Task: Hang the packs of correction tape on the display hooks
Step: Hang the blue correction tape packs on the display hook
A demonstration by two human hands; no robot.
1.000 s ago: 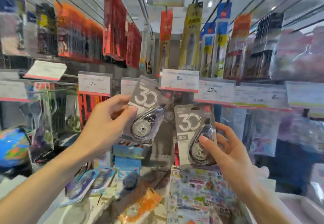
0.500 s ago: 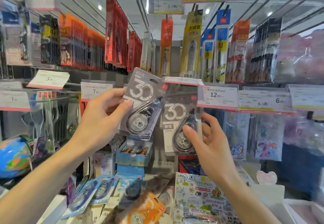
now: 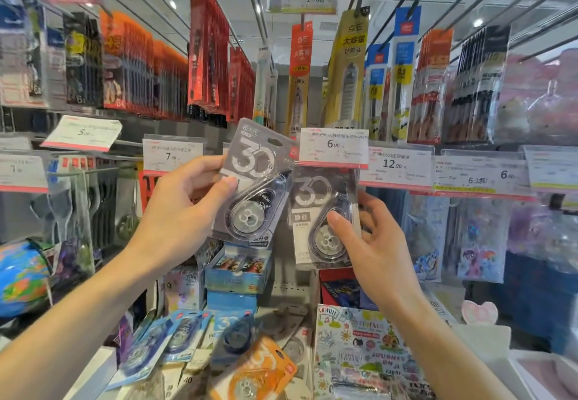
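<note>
My left hand (image 3: 184, 212) grips a grey correction tape pack marked 30 (image 3: 256, 180), tilted to the right, its hang hole near the top free in the air. My right hand (image 3: 372, 243) pinches a second grey pack (image 3: 319, 209) by its lower right side, thumb on the clear blister. That pack hangs upright right under the 6.00 price tag (image 3: 334, 148), which hides its top edge and the hook. The two packs touch or overlap at their inner edges.
Loose blue packs (image 3: 184, 337), an orange pack (image 3: 259, 368) and a sticker book (image 3: 366, 349) lie on the shelf below. Rows of pen packs (image 3: 347, 74) hang above on long hooks. Price tags (image 3: 395, 165) line the rail. A globe (image 3: 22, 277) sits at the left.
Both hands rose with their packs. The right-hand pack moved up and left until its top slid behind the 6.00 price tag; the left-hand pack lifted beside it.
</note>
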